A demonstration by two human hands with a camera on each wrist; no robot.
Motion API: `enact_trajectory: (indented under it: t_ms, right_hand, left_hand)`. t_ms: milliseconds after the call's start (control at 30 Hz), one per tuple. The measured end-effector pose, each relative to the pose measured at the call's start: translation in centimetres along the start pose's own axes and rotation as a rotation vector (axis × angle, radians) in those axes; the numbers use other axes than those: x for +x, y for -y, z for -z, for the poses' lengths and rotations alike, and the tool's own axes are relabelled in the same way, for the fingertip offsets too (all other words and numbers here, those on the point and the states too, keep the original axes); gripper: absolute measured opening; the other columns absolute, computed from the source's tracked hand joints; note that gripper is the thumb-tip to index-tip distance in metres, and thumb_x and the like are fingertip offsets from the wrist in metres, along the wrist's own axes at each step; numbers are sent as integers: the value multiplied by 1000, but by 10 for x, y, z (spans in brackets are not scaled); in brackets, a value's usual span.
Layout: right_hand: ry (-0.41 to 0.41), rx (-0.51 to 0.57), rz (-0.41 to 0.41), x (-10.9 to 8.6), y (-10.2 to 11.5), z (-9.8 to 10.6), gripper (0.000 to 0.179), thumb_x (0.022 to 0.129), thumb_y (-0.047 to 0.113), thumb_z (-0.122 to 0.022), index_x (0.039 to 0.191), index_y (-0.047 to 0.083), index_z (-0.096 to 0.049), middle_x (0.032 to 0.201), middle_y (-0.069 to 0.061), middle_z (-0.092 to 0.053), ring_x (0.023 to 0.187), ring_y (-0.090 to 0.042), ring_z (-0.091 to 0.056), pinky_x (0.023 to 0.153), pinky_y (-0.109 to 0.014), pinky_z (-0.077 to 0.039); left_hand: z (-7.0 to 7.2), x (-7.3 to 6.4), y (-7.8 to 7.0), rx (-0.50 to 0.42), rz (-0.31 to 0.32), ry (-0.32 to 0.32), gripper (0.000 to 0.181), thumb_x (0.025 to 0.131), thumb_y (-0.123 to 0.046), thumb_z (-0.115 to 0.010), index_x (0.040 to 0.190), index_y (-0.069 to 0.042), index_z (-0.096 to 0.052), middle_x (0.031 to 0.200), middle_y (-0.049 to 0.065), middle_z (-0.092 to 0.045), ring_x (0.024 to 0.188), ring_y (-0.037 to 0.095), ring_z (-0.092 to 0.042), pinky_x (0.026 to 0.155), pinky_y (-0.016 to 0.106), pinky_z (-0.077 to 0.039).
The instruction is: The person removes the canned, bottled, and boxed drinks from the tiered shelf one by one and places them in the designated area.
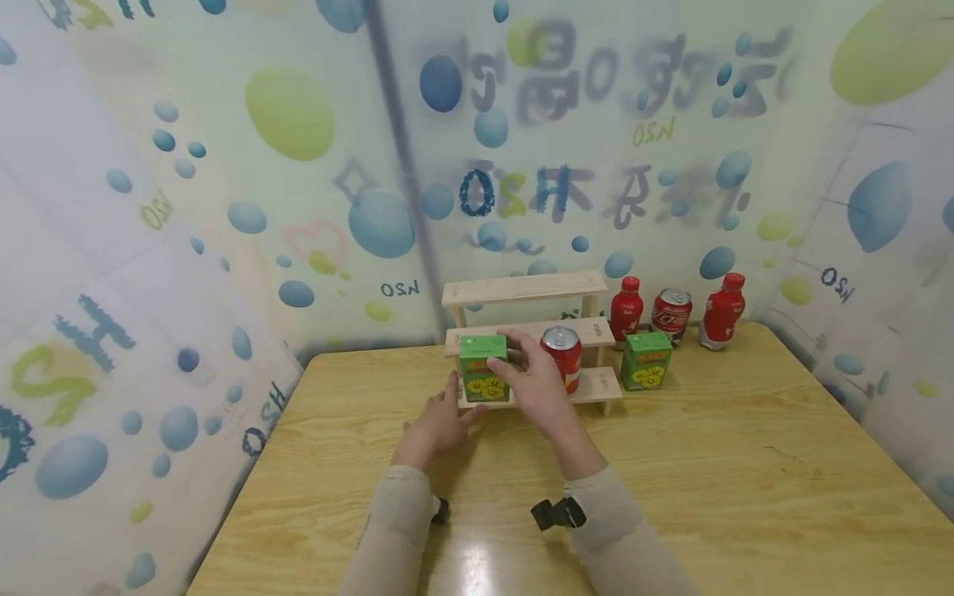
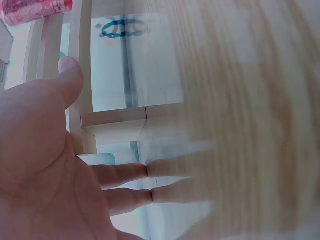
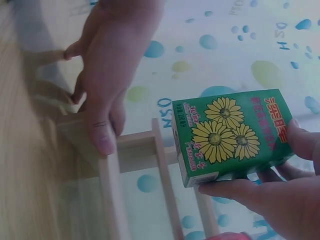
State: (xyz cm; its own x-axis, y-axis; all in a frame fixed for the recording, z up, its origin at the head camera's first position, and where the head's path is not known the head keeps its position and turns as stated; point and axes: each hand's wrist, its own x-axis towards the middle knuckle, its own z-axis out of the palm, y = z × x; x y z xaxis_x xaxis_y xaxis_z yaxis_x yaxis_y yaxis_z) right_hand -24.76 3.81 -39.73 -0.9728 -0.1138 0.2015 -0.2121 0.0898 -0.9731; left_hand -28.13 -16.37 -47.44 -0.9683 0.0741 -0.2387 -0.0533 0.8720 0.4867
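In my right hand [image 1: 538,389] I grip a green drink carton [image 1: 483,368] with yellow flowers, thumb on one side and fingers on the other. The right wrist view shows the carton [image 3: 230,135] held clear of the boards, over the left part of a three-tier wooden rack [image 1: 525,287]. My left hand [image 1: 440,422] is at the rack's lower left end. Its thumb rests on the lowest board's edge, while straight fingers [image 2: 127,197] touch the tabletop. A red can [image 1: 570,364] stands on the lowest board, right of the carton, partly hidden by my right hand.
Right of the rack, a second green carton [image 1: 647,362] stands on the wooden table [image 1: 715,463]. Behind it are a red bottle [image 1: 627,310], a dark red can [image 1: 672,314] and another red bottle [image 1: 723,313]. Patterned curtains [image 1: 358,273] enclose the table's back and sides.
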Motion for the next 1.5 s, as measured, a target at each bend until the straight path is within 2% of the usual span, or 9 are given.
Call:
enact_trajectory:
  t_ms: [367, 567, 767, 867, 1000, 1133, 1267, 1367, 1500]
  right_hand:
    - [21, 31, 10, -9, 20, 13, 51, 105, 16, -69, 154, 14, -54, 156, -13, -57, 145, -38, -57, 113, -52, -56]
    - [28, 38, 15, -13, 27, 21, 50, 106, 17, -67, 154, 15, -53, 155, -13, -57, 146, -37, -57, 114, -51, -55]
    - [4, 72, -35, -22, 31, 32, 51, 108, 16, -65, 157, 15, -52, 157, -13, -55, 147, -34, -56, 115, -51, -54]
    - [-21, 67, -69, -25, 34, 37, 51, 108, 17, -64, 157, 18, -52, 157, -12, -56, 143, -32, -59, 103, -41, -59]
    - [-42, 71, -95, -28, 41, 43, 51, 108, 16, -64, 157, 22, -52, 157, -10, -57, 141, -31, -60, 86, -31, -56]
    - [-63, 65, -91, -33, 45, 54, 52, 108, 13, -63, 158, 19, -51, 161, -9, -53, 146, -30, -56, 101, -33, -59]
    - [-125, 80, -97, -35, 49, 73, 53, 109, 10, -61, 160, 15, -48, 164, -9, -49, 150, -27, -53, 119, -45, -50]
    - [-180, 72, -95, -35, 52, 90, 56, 109, 14, -60, 163, 15, -44, 165, -9, -47, 153, -26, -49, 122, -50, -46]
    - [-270, 3, -83, -34, 54, 115, 60, 109, 22, -62, 165, 20, -41, 168, -7, -45, 157, -24, -45, 123, -48, -46]
  left_hand:
    - [-2, 4, 4, 11, 5, 5, 105, 97, -83, -44, 174, -25, -1, 177, 17, -27, 163, 47, -25, 113, 94, -10]
    - [-2, 4, 2, 1, 14, 9, 102, 100, -78, -47, 174, -25, -1, 177, 18, -26, 163, 47, -24, 113, 94, -9]
    - [-2, 2, 0, 14, 4, -2, 104, 98, -81, -46, 174, -25, -2, 177, 17, -27, 162, 46, -26, 116, 92, -10]
    - [-1, 0, -2, 14, -1, -9, 102, 99, -79, -47, 174, -24, -3, 176, 17, -29, 162, 47, -26, 116, 92, -10]
    - [-1, -2, 0, 4, 7, -14, 101, 100, -77, -48, 174, -24, -4, 176, 17, -29, 162, 47, -26, 116, 92, -10]
    - [-4, -3, 2, 4, 12, -16, 102, 99, -78, -49, 174, -25, -4, 176, 16, -29, 163, 46, -26, 117, 91, -10]
    - [-5, -4, 2, -3, -2, -21, 102, 99, -78, -49, 174, -26, -4, 176, 14, -30, 163, 45, -27, 118, 90, -11]
    - [-4, -4, 1, -10, -9, -27, 102, 99, -78, -49, 174, -26, -5, 176, 14, -30, 163, 45, -26, 119, 89, -11]
    - [-2, -5, 0, -15, -4, -33, 101, 99, -78, -49, 174, -26, -5, 176, 15, -31, 163, 46, -25, 119, 89, -11]
